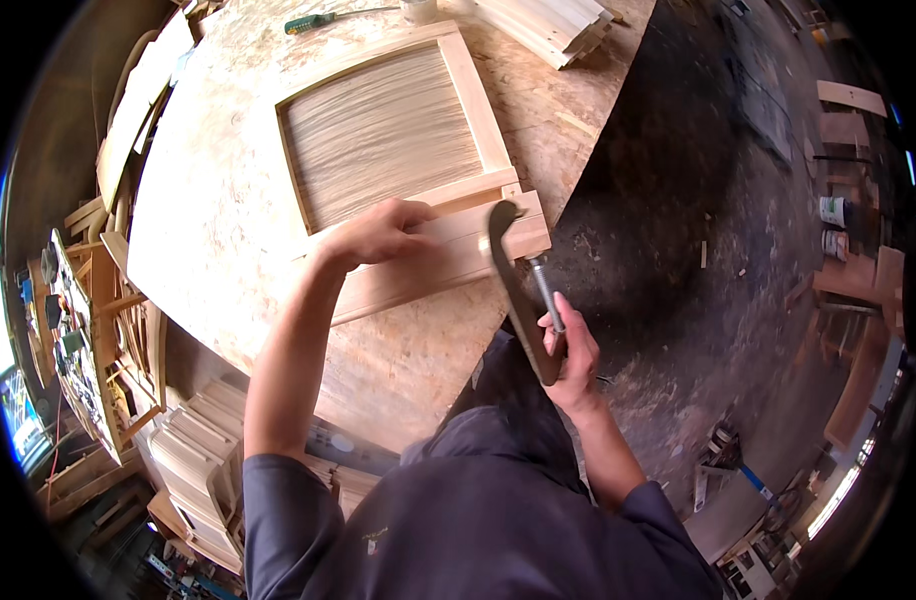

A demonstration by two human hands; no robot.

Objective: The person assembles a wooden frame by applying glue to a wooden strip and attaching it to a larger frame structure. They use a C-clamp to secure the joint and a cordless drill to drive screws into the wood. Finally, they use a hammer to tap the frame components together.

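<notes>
My right hand (576,358) is closed around the lower end of a C-clamp (514,285), by its screw handle. The clamp's curved upper jaw reaches over the right end of a pale wooden board (408,278), and its threaded screw stands just off the board's end. I cannot tell whether the clamp bears on the wood. My left hand (383,232) rests on the same board with its fingers curled around the upper edge. Against the board's far side lies a wooden frame (475,110) with a thin, grained panel (383,135) inside it.
A green-handled screwdriver (308,23) lies on the far side of the chipboard worktop (213,200). Stacked wooden strips (548,25) sit at the far right corner. Below left stand stacked wooden parts (198,465). To the right is a dark floor (658,330) with scattered scraps.
</notes>
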